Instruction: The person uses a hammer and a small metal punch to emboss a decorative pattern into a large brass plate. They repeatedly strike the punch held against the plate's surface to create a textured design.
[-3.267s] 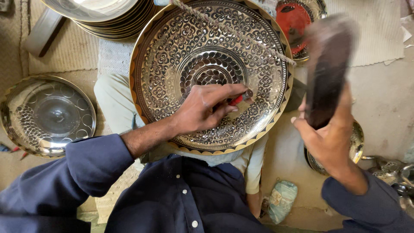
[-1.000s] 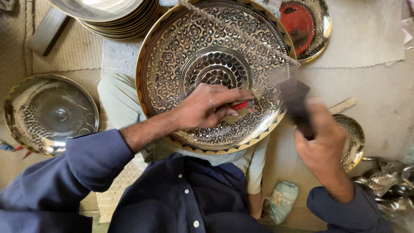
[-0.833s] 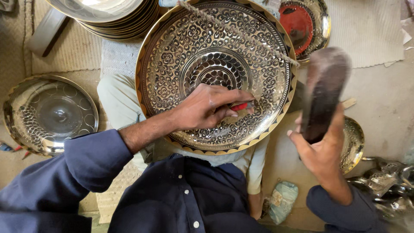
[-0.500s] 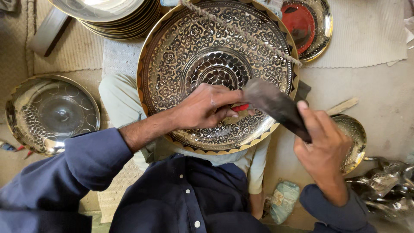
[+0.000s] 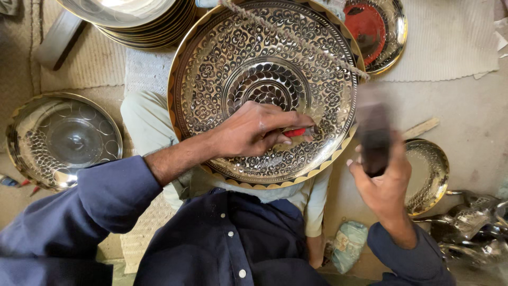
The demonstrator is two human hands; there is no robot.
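Our right hand (image 5: 383, 180) is wrapped tight around a dark mallet-like block (image 5: 373, 139), but the block is smeared by motion blur, so its shape and material are hard to make out; it stands just beside the right edge of the large round brass tray with black floral engraving (image 5: 211, 79). Our left hand (image 5: 253, 130) lies on that tray, its grip pinched shut on a slim red-handled engraving tool (image 5: 297, 131); most of the tool is hidden under the fingers, and whether its tip touches the metal we cannot tell. The tray rests tilted on our lap, its lower rim covering part of our pale trousers (image 5: 143, 122). A twisted rope (image 5: 296, 39) runs slantwise across the tray's upper right. At the left, on the floor, sits a plain silvery round dish (image 5: 42, 137), and a stack of metal plates (image 5: 132, 21) is cut off by the top edge. A round dish with a red centre (image 5: 394, 32) lies partly behind the big tray. A smaller brass bowl (image 5: 434, 175) is half hidden by our right hand, with a wooden stick (image 5: 420, 128) just above it. Shiny metal pieces (image 5: 471, 222) at the lower right are too jumbled to tell apart
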